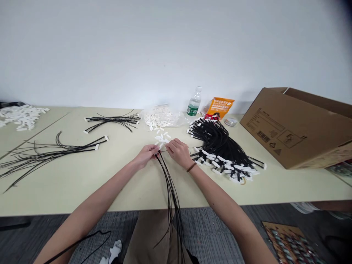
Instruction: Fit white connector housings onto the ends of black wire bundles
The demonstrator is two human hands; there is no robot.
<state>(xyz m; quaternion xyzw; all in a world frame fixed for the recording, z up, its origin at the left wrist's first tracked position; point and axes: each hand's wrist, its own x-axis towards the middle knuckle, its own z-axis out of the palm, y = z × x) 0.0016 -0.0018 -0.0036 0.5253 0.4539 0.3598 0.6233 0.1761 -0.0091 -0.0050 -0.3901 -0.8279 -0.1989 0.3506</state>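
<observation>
Black, thin flexible wires (171,179) hang over the pale cream table's (123,194) near edge from a small white plastic connector (161,146) pinched in the left hand (147,155). Beside it, the right hand (178,151) bunches its fingers, grip unclear; wire-fitting seems underway, probably calling next for steady alignment.

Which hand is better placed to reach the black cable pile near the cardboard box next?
Probably the right hand: it is nearer the black cable pile, which lies on its side. The left hand is farther away, with the right between, and appears to pinch a white connector.
</observation>
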